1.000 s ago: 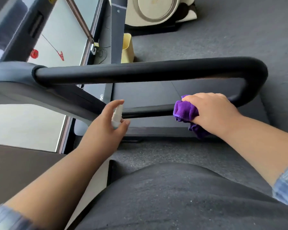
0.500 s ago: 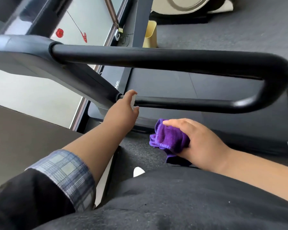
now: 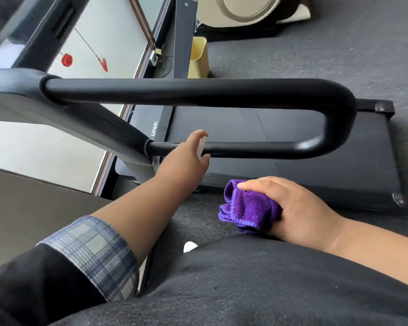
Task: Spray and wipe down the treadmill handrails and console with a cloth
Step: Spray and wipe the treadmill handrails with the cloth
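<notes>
The black treadmill handrail [image 3: 198, 92] loops across the view, and its lower bar [image 3: 257, 149] runs back to the grey upright [image 3: 99, 128]. My left hand [image 3: 184, 161] grips a small white spray bottle [image 3: 201, 147], held up against the lower bar near the upright. My right hand [image 3: 290, 208] holds a bunched purple cloth [image 3: 247, 208] low, in front of my body and apart from the rail. Most of the bottle is hidden by my fingers.
The treadmill deck [image 3: 316, 165] lies on grey carpet below the rail. A yellow bin [image 3: 198, 60] stands beyond it, with a beige machine [image 3: 243, 12] at the back. A window [image 3: 104, 36] and a red safety clip [image 3: 67, 60] are at the left.
My right hand has come off the lower bar with the cloth and dropped towards my body. My left hand has reached forward with the bottle to the lower bar.
</notes>
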A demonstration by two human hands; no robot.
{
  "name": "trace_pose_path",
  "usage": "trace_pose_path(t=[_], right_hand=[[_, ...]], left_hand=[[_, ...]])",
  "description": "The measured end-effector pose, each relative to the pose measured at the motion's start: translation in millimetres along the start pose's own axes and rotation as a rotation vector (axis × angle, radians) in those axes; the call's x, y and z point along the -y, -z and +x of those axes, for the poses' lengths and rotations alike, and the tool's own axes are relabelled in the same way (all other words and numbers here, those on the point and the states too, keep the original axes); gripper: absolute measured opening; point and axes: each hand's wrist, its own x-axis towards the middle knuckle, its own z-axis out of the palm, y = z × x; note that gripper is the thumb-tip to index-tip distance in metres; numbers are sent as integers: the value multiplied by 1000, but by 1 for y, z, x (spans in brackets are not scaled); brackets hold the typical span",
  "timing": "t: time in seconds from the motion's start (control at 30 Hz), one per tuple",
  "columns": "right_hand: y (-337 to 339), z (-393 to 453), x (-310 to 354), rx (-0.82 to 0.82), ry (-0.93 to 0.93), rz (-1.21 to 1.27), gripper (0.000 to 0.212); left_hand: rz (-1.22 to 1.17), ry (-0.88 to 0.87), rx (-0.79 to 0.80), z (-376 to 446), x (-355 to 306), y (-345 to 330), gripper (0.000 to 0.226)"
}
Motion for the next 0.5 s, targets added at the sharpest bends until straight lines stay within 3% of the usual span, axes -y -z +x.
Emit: trace_pose_path(t=[0.13,0.27,0.5], right_hand=[[14,-18,-5,-44,-23,-2,66],[22,-33,-12,-73,-32,-16,74],[31,-49,-17,-85,-34,-10,67]], left_hand=[[-10,-104,40,-10,-37,-14,41],[-61,-76,39,-10,-57,-25,38],[-89,-106,17,-15,-83,-29,47]])
